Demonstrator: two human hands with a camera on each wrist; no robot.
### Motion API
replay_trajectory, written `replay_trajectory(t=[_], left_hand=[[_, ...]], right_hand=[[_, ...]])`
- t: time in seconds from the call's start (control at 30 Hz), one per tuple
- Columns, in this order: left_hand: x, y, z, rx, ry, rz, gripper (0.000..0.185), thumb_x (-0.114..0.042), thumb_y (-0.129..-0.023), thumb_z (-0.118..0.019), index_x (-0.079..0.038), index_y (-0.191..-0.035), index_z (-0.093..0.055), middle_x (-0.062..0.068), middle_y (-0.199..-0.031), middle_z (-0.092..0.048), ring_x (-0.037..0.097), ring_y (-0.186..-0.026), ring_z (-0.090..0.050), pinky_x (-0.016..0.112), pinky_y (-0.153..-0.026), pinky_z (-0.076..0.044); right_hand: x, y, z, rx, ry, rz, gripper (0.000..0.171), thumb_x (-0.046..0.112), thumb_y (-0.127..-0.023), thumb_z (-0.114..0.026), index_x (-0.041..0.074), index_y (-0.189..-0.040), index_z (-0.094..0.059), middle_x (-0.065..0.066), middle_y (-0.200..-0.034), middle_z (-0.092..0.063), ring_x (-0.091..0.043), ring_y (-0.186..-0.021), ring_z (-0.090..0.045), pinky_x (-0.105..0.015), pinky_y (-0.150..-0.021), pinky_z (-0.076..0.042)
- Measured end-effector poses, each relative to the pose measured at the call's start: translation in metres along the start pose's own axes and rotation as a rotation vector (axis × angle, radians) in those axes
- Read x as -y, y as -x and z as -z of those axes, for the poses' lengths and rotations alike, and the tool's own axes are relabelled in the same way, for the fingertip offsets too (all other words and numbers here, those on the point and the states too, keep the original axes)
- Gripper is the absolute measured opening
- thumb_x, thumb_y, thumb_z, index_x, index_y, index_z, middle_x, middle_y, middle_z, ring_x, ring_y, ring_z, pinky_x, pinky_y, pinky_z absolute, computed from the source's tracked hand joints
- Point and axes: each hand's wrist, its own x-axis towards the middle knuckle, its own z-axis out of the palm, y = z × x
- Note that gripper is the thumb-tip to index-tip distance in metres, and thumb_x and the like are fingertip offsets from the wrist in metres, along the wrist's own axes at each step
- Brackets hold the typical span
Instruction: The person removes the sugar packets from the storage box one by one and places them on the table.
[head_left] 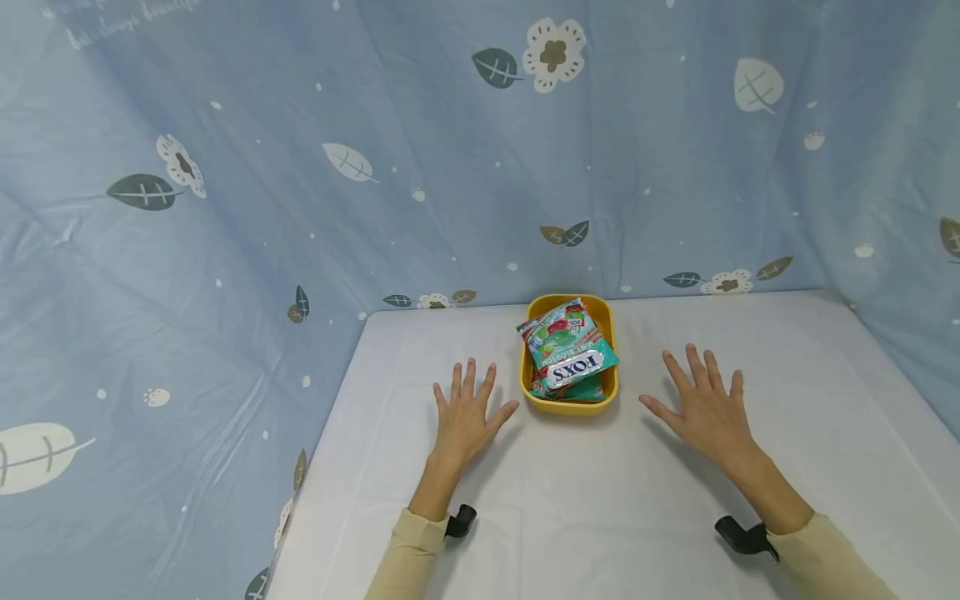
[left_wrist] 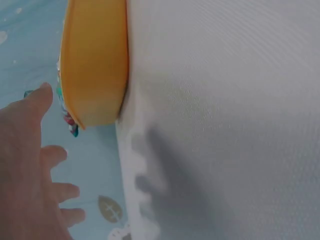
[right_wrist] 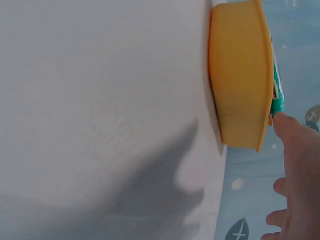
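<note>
Yellow plastic tray (head_left: 609, 392), near the table's (head_left: 600, 517) far edge: holds teal foil candy packets (head_left: 572, 354), untouched. Left hand (head_left: 463, 417) and right hand (head_left: 708, 410): flat either side of the tray, fingers spread, holding nothing. Nothing removed yet.

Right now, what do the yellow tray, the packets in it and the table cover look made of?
Yellow tray: likely moulded plastic, smooth matte wall, rounded rim. Candy packets: glossy printed film, creased and reflective. Table cover: white woven cloth, fine ribbed weave clear in the wrist views. Both hands hover open, touching none of them.
</note>
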Motion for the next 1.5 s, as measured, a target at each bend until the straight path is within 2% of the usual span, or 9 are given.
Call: replay_trajectory(t=[0.3,0.47,0.67,0.93,1.17,1.33,1.5], left_hand=[[-0.003,-0.003,0.001,0.015,0.198,-0.01,0.078,-0.066,-0.093,-0.044,-0.025,-0.156,-0.026,0.015,-0.163,-0.022,0.041,-0.149,-0.021,0.071,-0.114,-0.026],[-0.007,-0.005,0.004,0.026,0.286,0.009,0.076,-0.065,-0.094,-0.046,-0.027,-0.157,-0.024,0.015,-0.161,-0.026,0.039,-0.146,-0.028,0.064,-0.113,-0.033],[-0.01,-0.007,0.006,0.025,0.343,0.024,0.075,-0.062,-0.093,-0.049,-0.027,-0.156,-0.027,0.015,-0.158,-0.033,0.039,-0.139,-0.041,0.063,-0.106,-0.043],[-0.013,-0.013,0.004,0.058,0.484,0.027,0.075,-0.058,-0.094,-0.052,-0.022,-0.155,-0.03,0.016,-0.151,-0.041,0.037,-0.136,-0.045,0.062,-0.11,-0.04],[-0.016,-0.019,0.003,0.054,0.562,0.021,0.072,-0.052,-0.094,-0.058,-0.021,-0.154,-0.033,0.015,-0.144,-0.05,0.031,-0.12,-0.06,0.059,-0.103,-0.046],[-0.016,-0.023,0.002,0.061,0.642,0.009,0.072,-0.049,-0.094,-0.06,-0.018,-0.153,-0.035,0.018,-0.142,-0.052,0.033,-0.118,-0.061,0.055,-0.097,-0.052],[-0.017,-0.028,-0.003,0.079,0.707,0.015,0.072,-0.049,-0.093,-0.06,-0.014,-0.152,-0.036,0.019,-0.139,-0.054,0.034,-0.117,-0.062,0.053,-0.096,-0.053]], right_hand=[[0.009,-0.007,0.008,-0.025,-0.011,0.019,0.085,0.061,-0.089,-0.056,0.014,-0.154,-0.029,-0.028,-0.157,-0.026,-0.052,-0.14,-0.025,-0.08,-0.107,-0.021],[0.014,-0.01,0.011,-0.028,-0.014,0.022,0.082,0.058,-0.09,-0.056,0.012,-0.154,-0.03,-0.03,-0.154,-0.029,-0.054,-0.136,-0.03,-0.08,-0.105,-0.025],[0.02,-0.013,0.011,-0.007,-0.031,0.016,0.079,0.052,-0.093,-0.057,0.009,-0.153,-0.029,-0.033,-0.151,-0.032,-0.056,-0.131,-0.035,-0.078,-0.102,-0.031],[0.032,-0.019,0.018,0.041,-0.069,0.003,0.077,0.056,-0.096,-0.047,0.007,-0.153,-0.03,-0.033,-0.15,-0.033,-0.056,-0.132,-0.036,-0.077,-0.102,-0.033],[0.04,-0.027,0.019,0.035,-0.106,-0.008,0.074,0.054,-0.097,-0.049,0.007,-0.152,-0.032,-0.032,-0.147,-0.037,-0.055,-0.128,-0.041,-0.075,-0.1,-0.037],[0.045,-0.033,0.021,0.025,-0.158,0.008,0.072,0.052,-0.098,-0.048,0.007,-0.152,-0.033,-0.031,-0.145,-0.04,-0.054,-0.125,-0.044,-0.073,-0.097,-0.042],[0.051,-0.038,0.024,0.035,-0.199,0.022,0.071,0.051,-0.099,-0.047,0.008,-0.152,-0.031,-0.031,-0.145,-0.041,-0.052,-0.126,-0.045,-0.071,-0.095,-0.045]])
